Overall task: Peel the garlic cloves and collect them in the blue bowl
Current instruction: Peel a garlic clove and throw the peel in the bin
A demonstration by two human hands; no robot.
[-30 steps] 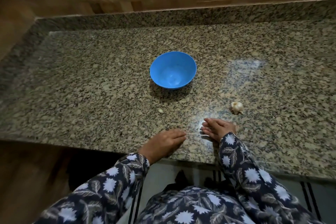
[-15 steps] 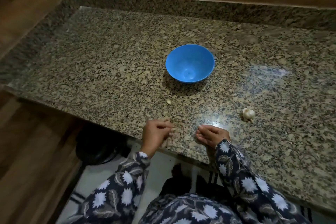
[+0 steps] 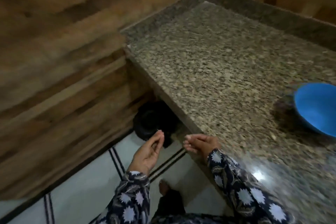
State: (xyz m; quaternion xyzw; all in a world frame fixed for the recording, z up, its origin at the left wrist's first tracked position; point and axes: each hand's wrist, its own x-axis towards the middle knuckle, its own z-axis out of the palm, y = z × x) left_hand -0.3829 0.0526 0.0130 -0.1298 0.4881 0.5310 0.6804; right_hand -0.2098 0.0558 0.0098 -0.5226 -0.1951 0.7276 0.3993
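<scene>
Off the speckled granite table [image 3: 218,78] edge, left hand [image 3: 148,151]: fingertips pinched over round black object [image 3: 151,120] on floor; hold unclear.
Right hand [image 3: 201,143]: at table edge, fingers curled, contents hidden.
Blue plastic bowl [image 3: 320,109]: on table, rightward; right hand nearer.
Garlic: not visible.

Head-worn view, tilted down-left, over counter [image 3: 209,71] edge

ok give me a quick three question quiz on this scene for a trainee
1. True or false: the round blue plastic bowl stands on the speckled granite counter.
2. Which hand is out past the counter edge, over the pale tiled floor? A) left hand B) right hand
3. Fill in: the round black object sits ___ the counter's overhang.
Key: 1 true; 2 A; 3 under.
</scene>
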